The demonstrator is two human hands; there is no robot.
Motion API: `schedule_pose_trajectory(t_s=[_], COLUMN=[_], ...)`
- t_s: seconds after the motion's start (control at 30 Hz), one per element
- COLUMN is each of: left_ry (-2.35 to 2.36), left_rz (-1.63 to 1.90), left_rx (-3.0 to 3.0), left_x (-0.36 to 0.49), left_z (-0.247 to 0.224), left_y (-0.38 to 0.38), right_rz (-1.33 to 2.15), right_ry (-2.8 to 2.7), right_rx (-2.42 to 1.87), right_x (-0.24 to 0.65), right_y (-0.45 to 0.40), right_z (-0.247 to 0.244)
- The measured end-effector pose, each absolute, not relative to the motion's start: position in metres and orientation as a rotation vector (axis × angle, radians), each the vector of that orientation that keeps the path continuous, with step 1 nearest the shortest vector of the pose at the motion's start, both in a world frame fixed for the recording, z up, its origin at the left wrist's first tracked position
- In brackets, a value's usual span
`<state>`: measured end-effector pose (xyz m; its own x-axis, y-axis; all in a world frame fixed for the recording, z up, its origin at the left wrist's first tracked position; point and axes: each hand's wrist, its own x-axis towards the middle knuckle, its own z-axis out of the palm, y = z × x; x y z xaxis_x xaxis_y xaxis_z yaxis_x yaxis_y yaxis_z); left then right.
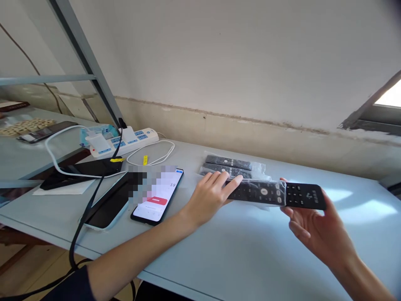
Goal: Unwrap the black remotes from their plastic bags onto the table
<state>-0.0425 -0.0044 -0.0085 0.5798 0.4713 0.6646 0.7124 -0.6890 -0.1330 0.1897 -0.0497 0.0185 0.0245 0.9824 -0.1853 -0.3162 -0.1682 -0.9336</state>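
A black remote control [305, 196] lies partly inside a clear plastic sleeve [260, 192], its right end sticking out bare. My left hand [210, 197] is closed on the sleeve's left end. At the right, my right hand [319, 228] grips the bare end of the remote, palm up, fingers partly behind it. Two more black remotes [228, 162] in clear plastic lie side by side on the table [250, 251], just behind my left hand.
Left of my left forearm, a lit phone [159, 196] and a dark phone [108, 205] lie on the table. Behind them are a white power strip [125, 144], white cables and a dark device [84, 171]. A metal post [90, 58] rises at the left; a wall runs behind.
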Motion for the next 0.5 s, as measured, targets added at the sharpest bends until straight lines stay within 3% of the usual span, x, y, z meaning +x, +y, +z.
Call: schedule_pose_trajectory(t_s=[0.5], left_ry=[-0.791], left_rz=[-0.729], left_rx=[-2.587], left_x=[-0.027], left_z=[-0.02], left_y=[-0.017], right_rz=[1.47], right_ry=[-1.068], right_rx=[-1.391], right_x=[0.176], right_y=[-0.059], right_z=[0.0])
